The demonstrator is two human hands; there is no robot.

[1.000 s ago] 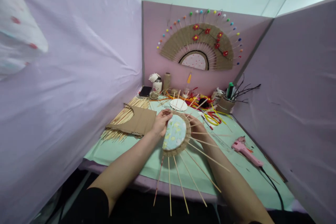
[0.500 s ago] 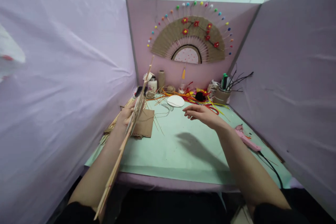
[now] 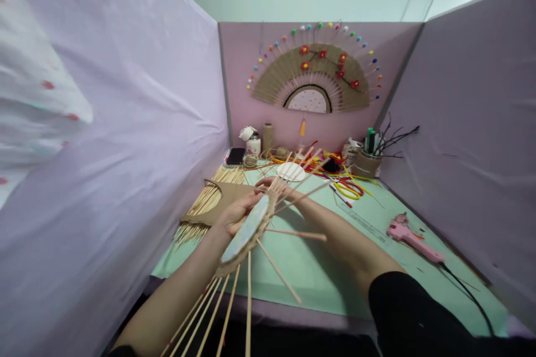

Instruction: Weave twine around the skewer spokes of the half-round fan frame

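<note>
A fan frame [image 3: 248, 228] hangs tilted over the table, made of a half-round pale panel edged with cardboard and thin wooden sticks spreading from its rim. My left hand [image 3: 238, 215] is closed on the panel's straight side. At the far end, my right hand [image 3: 282, 189] reaches behind the upper sticks, its fingers curled at the frame near my left hand. Some of those fingers are hidden by the sticks. Below and to the left lies a cardboard sheet [image 3: 230, 192] with a curved cut-out, on a heap of thin sticks [image 3: 211, 187].
A pink glue gun [image 3: 412, 239] with a black cord lies at the right. Yellow-handled scissors [image 3: 354, 188], a pen [image 3: 341, 196], a clear ruler [image 3: 364, 222] and a white oval disc [image 3: 291, 171] lie farther back. A decorated fan [image 3: 276, 81] hangs on the back panel.
The fan frame has turned from edge-on to show its panel and spread sticks, and moved right with my left hand. My right hand, free before, has come left to the frame.
</note>
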